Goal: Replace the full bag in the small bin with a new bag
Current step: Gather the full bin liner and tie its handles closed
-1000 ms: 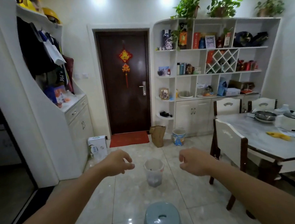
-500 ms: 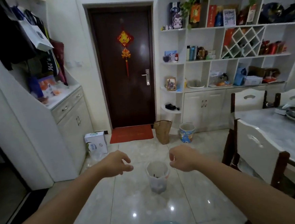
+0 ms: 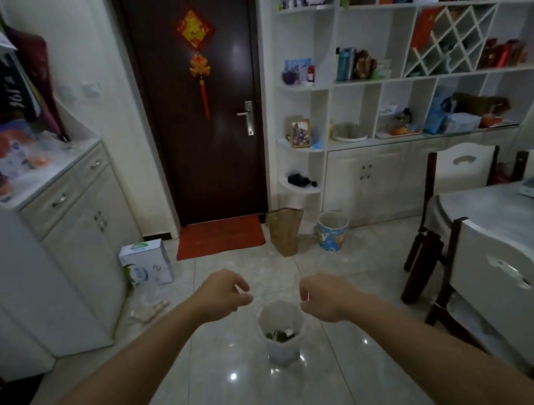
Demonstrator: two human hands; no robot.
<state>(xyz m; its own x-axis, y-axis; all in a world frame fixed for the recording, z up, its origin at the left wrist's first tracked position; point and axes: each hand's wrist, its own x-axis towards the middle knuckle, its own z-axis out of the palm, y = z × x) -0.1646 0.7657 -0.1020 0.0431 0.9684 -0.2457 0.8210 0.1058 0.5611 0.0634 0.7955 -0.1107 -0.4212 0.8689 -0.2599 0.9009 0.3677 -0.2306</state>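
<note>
- The small bin [image 3: 282, 334] stands on the shiny floor [image 3: 209, 382], out in the open, in front of the dark door [image 3: 202, 105].
- A thin pale bag [image 3: 270, 318] lines the bin, and there is dark trash [image 3: 281, 334] down at the bottom. The bag is not lifted out yet.
- The left hand [image 3: 222, 293] is up above the bin, just to its left. Its fingers are curled in loosely, and it holds nothing that I can see.
- The right hand [image 3: 325, 296] is up above the bin, just to its right. Its fingers are curled in too, and it looks empty.
- Neither hand touches the bin or the bag.
- I think the job is only at the start. The hands are reaching for the bag's edge.
- What is left: pull the old bag out, then put a new bag in. I see no new bag anywhere.
- Farther from the bin, near the door, are a red mat [image 3: 220, 236], a brown paper bag [image 3: 284, 231] and a blue bucket [image 3: 333, 230].
- A white box [image 3: 146, 263] sits well to the left of the bin, and a white chair [image 3: 502, 283] and a table [image 3: 499, 212] stand well to its right.
</note>
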